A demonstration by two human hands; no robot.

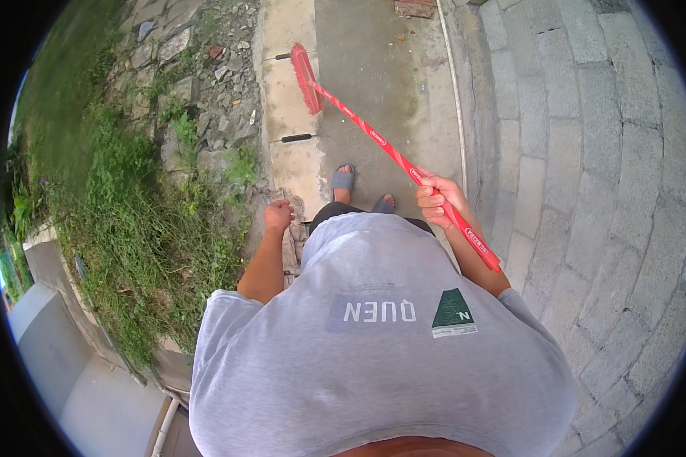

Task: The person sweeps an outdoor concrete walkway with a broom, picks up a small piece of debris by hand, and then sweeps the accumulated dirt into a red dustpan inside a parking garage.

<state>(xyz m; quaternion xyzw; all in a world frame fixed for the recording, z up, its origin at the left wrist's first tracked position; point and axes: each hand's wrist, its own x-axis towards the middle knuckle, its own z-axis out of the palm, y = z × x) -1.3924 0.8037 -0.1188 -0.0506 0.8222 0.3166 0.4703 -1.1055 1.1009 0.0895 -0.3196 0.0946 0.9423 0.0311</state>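
My right hand [440, 199] is wrapped round the red handle of a long floor brush [385, 142], a little way below the handle's upper end. The handle slants away to the far left, down to the brush's wide red head with bristles, which rests on the pale slabs beside the concrete. At my left side, my left hand [280, 215] hangs apart from the brush. Its fingers are loosely curled, with nothing seen in them.
A concrete path [373, 61] runs ahead, edged on the left by pale slabs [286, 87] with dark slots. Rubble [229, 84] and green weeds [160, 221] lie further left. A grey block wall [579, 167] rises on the right, with a thin white pipe [456, 84] along its foot.
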